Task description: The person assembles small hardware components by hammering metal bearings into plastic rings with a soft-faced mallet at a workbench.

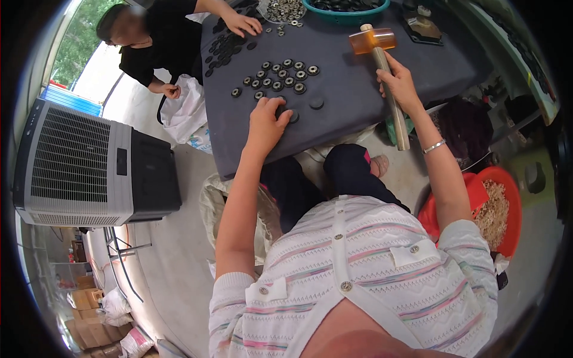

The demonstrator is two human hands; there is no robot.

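My right hand (399,83) grips the wooden handle of a mallet (391,98). The mallet's translucent amber head (373,42) is raised over the right part of the cloth-covered table. Low at the table's near side, my left hand (267,126) has its thumb and fingers curled around a black disc, mostly hidden by them. Right beside the thumb lies a black round piece (294,116), and another plain black disc (316,103) sits further right. Beyond my left hand, several black wheels with metal centres (277,68) are spread in a loose cluster.
A co-worker's hand (243,24) reaches over dark pieces (224,52) at the far left. A teal basin (346,11) of black parts and a pile of metal parts (283,11) stand at the back. An air cooler (71,167) is left; a red tub (510,206) is right.
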